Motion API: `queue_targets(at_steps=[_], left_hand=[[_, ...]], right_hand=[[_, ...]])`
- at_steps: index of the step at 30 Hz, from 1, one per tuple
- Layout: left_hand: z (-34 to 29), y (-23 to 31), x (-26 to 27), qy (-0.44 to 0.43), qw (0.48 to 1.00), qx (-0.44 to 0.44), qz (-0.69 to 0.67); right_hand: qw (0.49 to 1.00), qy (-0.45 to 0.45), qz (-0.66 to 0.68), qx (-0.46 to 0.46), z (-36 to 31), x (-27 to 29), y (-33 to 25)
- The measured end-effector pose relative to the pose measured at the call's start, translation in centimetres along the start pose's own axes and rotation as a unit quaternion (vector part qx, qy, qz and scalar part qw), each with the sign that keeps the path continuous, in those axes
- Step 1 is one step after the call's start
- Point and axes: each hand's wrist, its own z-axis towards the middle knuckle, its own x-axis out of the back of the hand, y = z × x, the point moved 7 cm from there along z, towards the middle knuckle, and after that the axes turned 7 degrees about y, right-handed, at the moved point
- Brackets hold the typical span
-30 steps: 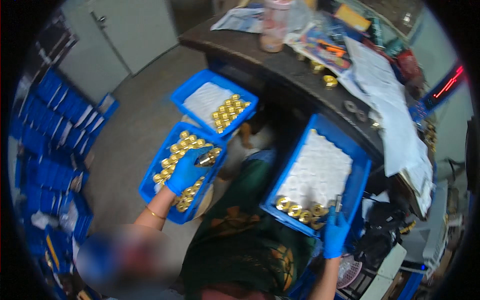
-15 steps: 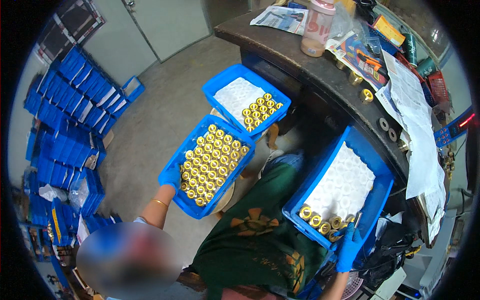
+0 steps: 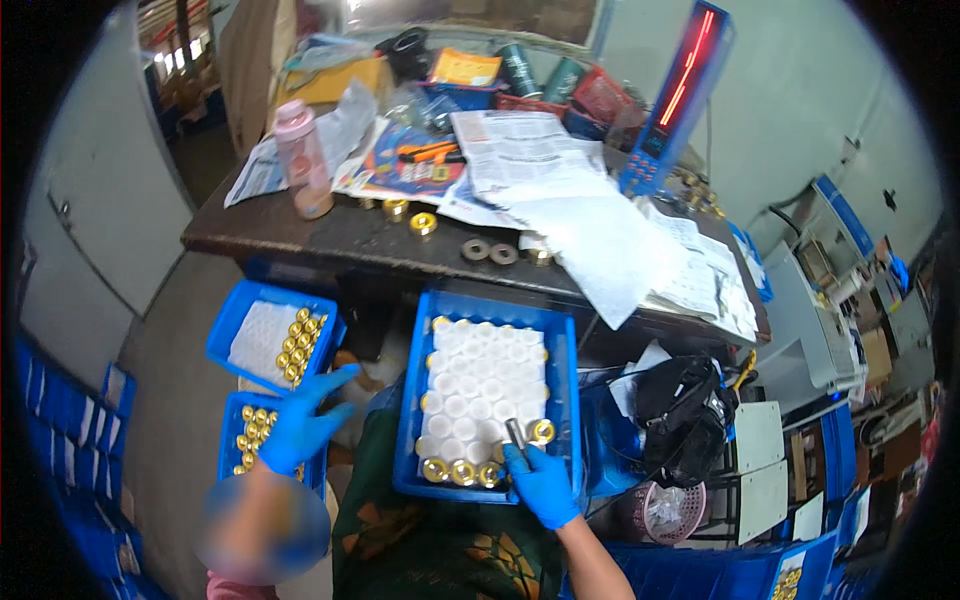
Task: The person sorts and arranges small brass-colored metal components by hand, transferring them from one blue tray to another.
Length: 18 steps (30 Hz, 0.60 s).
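Brass rings are being set into a blue tray (image 3: 570,400) at lower centre: the gloved right hand (image 3: 541,484) is closed on a small metal cylinder (image 3: 516,433) there. The left hand (image 3: 300,425), fingers spread and empty, hovers over the ring-filled tray (image 3: 228,440) at lower left, where another ring is judged to be needed next.

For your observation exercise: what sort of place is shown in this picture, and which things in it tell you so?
Probably a small factory or workshop bench for sorting metal parts. Blue trays hold rows of brass-coloured rings, handled by blue-gloved hands, beside a cluttered worktable with more loose rings.
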Motion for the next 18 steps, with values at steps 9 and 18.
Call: queue_targets(at_steps=[9,18], left_hand=[[12.4,12.4,-19.1,-0.196,0.946,-0.014,-0.259],[15.7,12.5,-22.9,-0.199,0.888,0.078,-0.407]], right_hand=[[0.979,0.022,-0.078,0.187,-0.7,1.3,-4.5],[0.955,0.042,-0.116,0.268,-1.5,1.3,-5.1]])
